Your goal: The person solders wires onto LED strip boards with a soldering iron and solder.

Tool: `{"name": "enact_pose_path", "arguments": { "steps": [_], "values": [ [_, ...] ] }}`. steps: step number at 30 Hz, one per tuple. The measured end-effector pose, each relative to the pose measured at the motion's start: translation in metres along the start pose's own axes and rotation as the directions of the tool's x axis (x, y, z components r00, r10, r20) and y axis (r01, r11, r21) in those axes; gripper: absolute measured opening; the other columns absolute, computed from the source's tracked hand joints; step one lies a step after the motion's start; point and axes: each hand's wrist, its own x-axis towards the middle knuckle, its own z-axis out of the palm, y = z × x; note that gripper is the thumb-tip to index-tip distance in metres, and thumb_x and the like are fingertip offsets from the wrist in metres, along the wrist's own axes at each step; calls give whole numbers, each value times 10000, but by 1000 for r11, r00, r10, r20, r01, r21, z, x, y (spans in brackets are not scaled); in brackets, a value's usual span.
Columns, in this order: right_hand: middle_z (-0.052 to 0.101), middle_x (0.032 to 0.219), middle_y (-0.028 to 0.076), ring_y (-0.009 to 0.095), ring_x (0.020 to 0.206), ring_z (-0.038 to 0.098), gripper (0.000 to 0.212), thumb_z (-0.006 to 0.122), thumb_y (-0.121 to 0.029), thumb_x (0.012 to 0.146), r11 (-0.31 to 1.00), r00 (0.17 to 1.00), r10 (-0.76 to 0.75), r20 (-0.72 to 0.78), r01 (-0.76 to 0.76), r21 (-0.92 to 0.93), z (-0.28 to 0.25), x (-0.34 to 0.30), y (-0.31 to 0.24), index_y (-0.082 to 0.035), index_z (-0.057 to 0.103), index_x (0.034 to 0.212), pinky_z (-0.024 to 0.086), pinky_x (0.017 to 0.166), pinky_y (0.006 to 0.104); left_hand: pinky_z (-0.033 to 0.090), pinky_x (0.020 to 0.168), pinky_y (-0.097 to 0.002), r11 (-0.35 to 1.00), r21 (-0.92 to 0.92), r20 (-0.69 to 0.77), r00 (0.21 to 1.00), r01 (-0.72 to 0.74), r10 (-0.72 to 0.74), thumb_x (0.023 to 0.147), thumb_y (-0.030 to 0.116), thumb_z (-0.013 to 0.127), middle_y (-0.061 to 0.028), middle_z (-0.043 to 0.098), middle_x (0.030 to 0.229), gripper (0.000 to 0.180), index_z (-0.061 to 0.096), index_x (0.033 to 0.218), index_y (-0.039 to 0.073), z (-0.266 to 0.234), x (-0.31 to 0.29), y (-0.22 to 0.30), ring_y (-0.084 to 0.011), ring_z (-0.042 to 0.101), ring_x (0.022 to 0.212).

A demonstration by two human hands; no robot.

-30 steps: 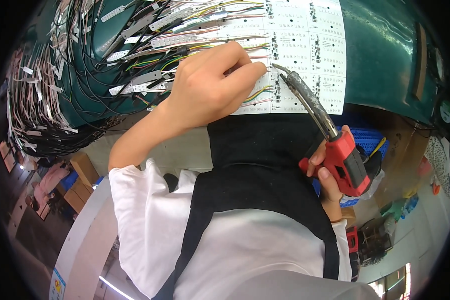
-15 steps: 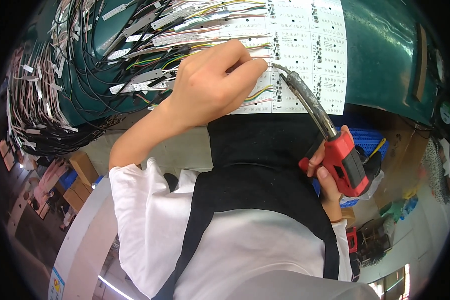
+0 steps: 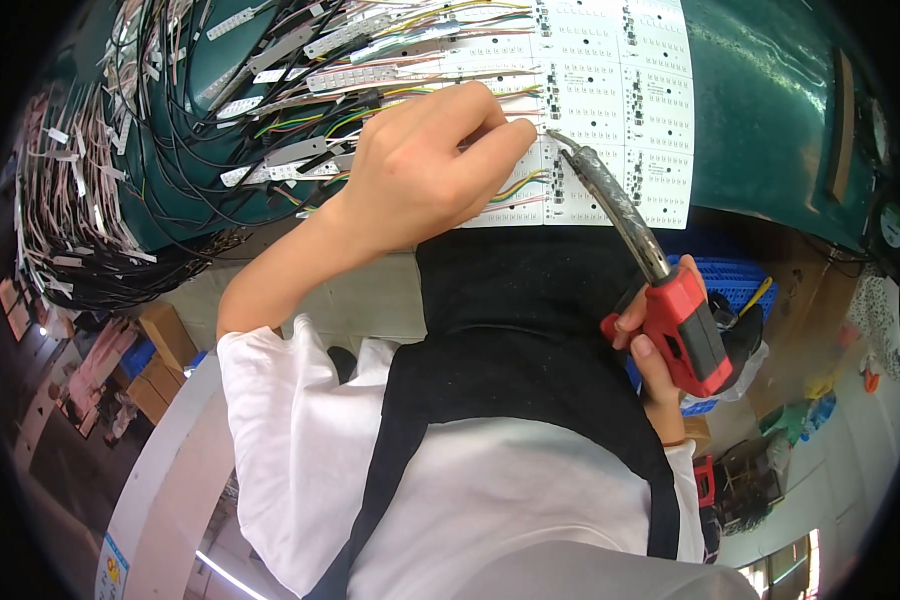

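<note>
My left hand (image 3: 425, 165) is closed in a pinch over the white circuit board panel (image 3: 660, 135), on a thin wire that its fingers mostly hide. My right hand (image 3: 658, 375) is wrapped round the red and black handle of a soldering gun (image 3: 688, 335). The gun's long metal barrel reaches up and left, and its bent tip is at the board by my left fingertips. Whether the tip touches the wire is too small to tell. Several coloured wires (image 3: 520, 185) run onto the panel from the left, above and below my left hand.
Black cables (image 3: 185, 130) with small white and grey strips lie across the left of the green table (image 3: 760, 110). A dense bundle of thin wires (image 3: 70, 190) hangs at the far left. A blue basket (image 3: 730, 280) stands below the table edge at right. Cardboard boxes (image 3: 165, 335) sit at lower left.
The soldering gun's handle has shifted very slightly downward, its tip staying by my left fingertips. My left hand has barely moved.
</note>
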Motion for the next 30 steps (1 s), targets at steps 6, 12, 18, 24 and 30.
{"name": "enact_pose_path", "arguments": {
  "steps": [6, 12, 18, 24, 30],
  "values": [
    [641, 775, 112, 159, 602, 594, 747, 678, -180, 770, 995, 999, -19, -46, 24, 98, 9, 5, -2, 101, 305, 1352, 511, 613, 262, 438, 479, -259, 1000, -15, 6, 1000, 8, -8, 635, -38, 706, -43, 536, 684, 248, 669, 868, 38, 1, -1, 0, -161, 542, 556],
    [641, 766, 111, 161, 636, 605, 715, 675, -176, 770, 999, 1000, 13, -12, -14, -41, 1, 3, -1, 115, 337, 1328, 510, 639, 263, 454, 494, -259, 999, -43, 7, 1000, 26, -25, 643, -39, 704, -46, 554, 698, 245, 671, 874, 37, 1, 0, 0, -164, 559, 569],
    [643, 722, 93, 159, 638, 609, 665, 661, -138, 763, 996, 996, -13, -84, 21, 89, 14, 6, -2, 151, 367, 1286, 493, 705, 267, 460, 500, -258, 998, -53, 11, 999, 33, -32, 645, -36, 703, -44, 562, 708, 249, 675, 879, 43, 1, 1, -1, -163, 567, 575],
    [630, 780, 127, 193, 677, 612, 687, 660, -126, 769, 992, 998, -53, 16, 55, -117, -3, 0, 3, 104, 339, 1332, 501, 665, 302, 457, 497, -259, 999, -45, 9, 1000, 31, -30, 646, -28, 706, -44, 561, 708, 245, 676, 878, 45, 1, 3, -1, -164, 566, 573],
    [598, 823, 115, 231, 778, 577, 830, 670, -192, 746, 952, 961, -259, -100, 271, 144, 0, 24, -7, 57, 216, 1395, 478, 741, 338, 457, 494, -262, 999, -39, 10, 1000, 30, -29, 645, -20, 710, -45, 559, 703, 237, 673, 870, 44, 0, 0, -1, -166, 565, 568]
  ]
}}
